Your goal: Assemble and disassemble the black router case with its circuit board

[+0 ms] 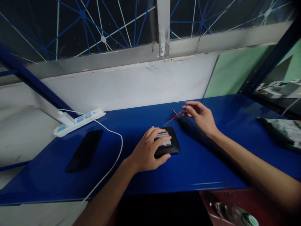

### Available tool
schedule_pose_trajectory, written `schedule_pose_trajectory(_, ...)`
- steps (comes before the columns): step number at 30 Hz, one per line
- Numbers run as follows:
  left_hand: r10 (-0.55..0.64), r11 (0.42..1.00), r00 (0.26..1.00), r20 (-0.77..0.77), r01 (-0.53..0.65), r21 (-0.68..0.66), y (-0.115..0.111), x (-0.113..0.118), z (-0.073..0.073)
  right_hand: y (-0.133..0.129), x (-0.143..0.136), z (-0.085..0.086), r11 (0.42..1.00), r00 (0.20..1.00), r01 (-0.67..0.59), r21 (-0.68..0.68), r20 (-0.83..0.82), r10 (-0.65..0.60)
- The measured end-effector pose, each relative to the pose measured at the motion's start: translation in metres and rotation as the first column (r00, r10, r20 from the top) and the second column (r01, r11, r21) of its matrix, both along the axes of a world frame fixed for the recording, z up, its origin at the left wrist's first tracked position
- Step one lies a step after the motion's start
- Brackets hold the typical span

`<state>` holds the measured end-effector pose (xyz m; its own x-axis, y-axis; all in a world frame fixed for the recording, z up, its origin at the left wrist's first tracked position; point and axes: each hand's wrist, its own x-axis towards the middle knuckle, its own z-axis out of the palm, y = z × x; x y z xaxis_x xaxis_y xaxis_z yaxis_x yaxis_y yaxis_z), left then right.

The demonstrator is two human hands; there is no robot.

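Observation:
A flat black device with a white printed label lies on the blue table. My left hand is over its left part, the thumb along the near edge and the fingers across the top and far edge. Pinched between the thumb and fingers of my right hand is a screwdriver with a clear handle and red collar. Its thin shaft points down left, and its tip is near the device's far edge; I cannot tell whether they touch. Under it lies a second, dark-handled screwdriver.
To the left are a black smartphone and a white power strip with a plug in it. A white cable curves across the table. A crumpled plastic packet lies at the right. Behind stands a white wall.

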<state>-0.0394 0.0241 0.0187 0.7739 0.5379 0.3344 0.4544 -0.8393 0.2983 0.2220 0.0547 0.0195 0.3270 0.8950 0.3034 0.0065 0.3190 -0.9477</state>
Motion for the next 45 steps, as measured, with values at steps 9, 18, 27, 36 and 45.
schedule_pose_trajectory(9,-0.116,0.993,0.991,0.068,0.114,0.026,-0.001,0.004,-0.004,0.000,0.001,-0.003,0.996,0.978,0.074,0.041,0.190,-0.081)
schedule_pose_trajectory(18,-0.152,0.981,0.985,0.087,0.140,0.132,-0.002,0.004,-0.003,0.002,0.004,-0.010,0.997,0.948,0.070,0.026,0.309,-0.075)
schedule_pose_trajectory(27,0.196,0.966,0.940,0.279,-0.233,0.109,0.010,0.004,-0.006,-0.001,0.000,-0.008,0.998,0.951,0.058,0.017,0.302,-0.061)
schedule_pose_trajectory(36,0.500,0.861,0.805,0.319,-0.502,-0.084,0.030,0.001,-0.018,-0.017,-0.019,0.009,0.998,0.999,-0.051,0.032,0.020,0.050)
schedule_pose_trajectory(45,0.522,0.852,0.799,0.299,-0.504,-0.139,0.034,0.002,-0.019,-0.027,-0.037,-0.004,0.974,0.974,-0.226,-0.019,0.026,0.227)
